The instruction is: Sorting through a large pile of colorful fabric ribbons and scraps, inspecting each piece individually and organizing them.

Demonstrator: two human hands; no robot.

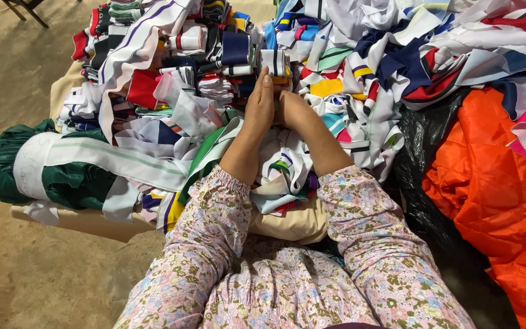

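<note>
Floral sleeves (226, 244) lie nearest. Beyond them the left hand (259, 105) and right hand (292, 109) press together, fingers straight, over a folded striped cloth bundle (275, 64) on the heap of cloth strips (171, 91) — orange fabric (494, 183) lies right, a green roll (62, 176) with a white band lies left.

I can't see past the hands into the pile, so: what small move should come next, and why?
Probably part the hands slightly. The left hand and right hand are pressed together on top of the fabric strip pile, hiding whatever piece lies between them. Opening them a little would show whether a strip is caught there before anything is lifted from the loose heap.
</note>
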